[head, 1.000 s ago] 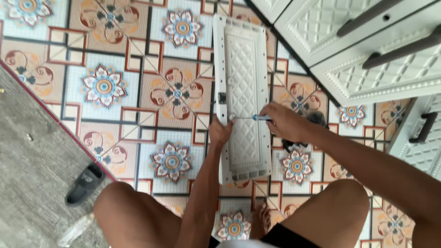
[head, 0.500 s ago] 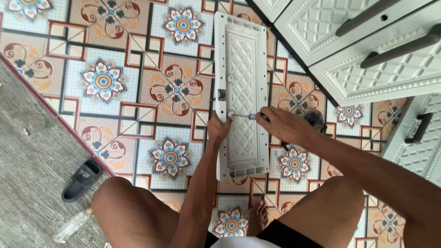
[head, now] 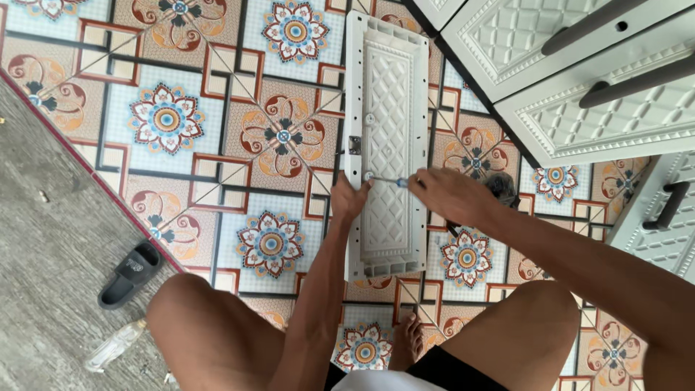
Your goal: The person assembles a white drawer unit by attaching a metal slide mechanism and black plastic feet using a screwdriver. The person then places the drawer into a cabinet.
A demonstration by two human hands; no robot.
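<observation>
A patterned tile floor [head: 181, 130] is seen from above, with a bare concrete strip [head: 43, 239] off to the left of the grip and white panelled cabinet parts with dark handles [head: 579, 80] stacked up and to the right of it. A long white plastic door panel [head: 387, 145] is laid flat on the tiles, its long axis running away from the person, so most of its length lies beyond the grip and a shorter part below it. The right hand [head: 452, 195] is closed around the handle of a screwdriver [head: 387, 181], which is held crosswise to the panel, tip pointed left at the panel's left rail near a small metal hinge [head: 355, 145]. The left hand [head: 351, 199] is pressed on that left rail just beside the tip, fingers bent, nothing gripped; it is the nearer hand to the screw point. A black sandal [head: 130, 271] and a clear plastic bottle [head: 116, 346] are left well apart, low left.
</observation>
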